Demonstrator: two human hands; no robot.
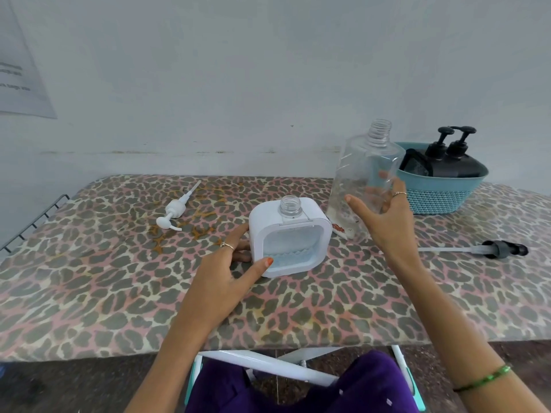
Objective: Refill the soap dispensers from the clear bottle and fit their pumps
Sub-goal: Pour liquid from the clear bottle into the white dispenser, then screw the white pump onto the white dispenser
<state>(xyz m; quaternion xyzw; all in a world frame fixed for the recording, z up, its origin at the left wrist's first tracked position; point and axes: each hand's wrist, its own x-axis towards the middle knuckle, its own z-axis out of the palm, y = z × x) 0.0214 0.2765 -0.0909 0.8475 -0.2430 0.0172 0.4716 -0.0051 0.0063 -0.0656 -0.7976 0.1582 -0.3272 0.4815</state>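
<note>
From the head view, my left hand grips the white dispenser at the counter's centre. At two o'clock, my right hand cups the clear bottle, fingers half open. I can read no label.

Leopard-print table with dispenser, pumps.

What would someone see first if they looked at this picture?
Probably the leopard-print table that fills the middle. On it stands a white soap dispenser with its neck open, steadied by the left hand. Just right of it, the right hand grips a big clear bottle.
</note>
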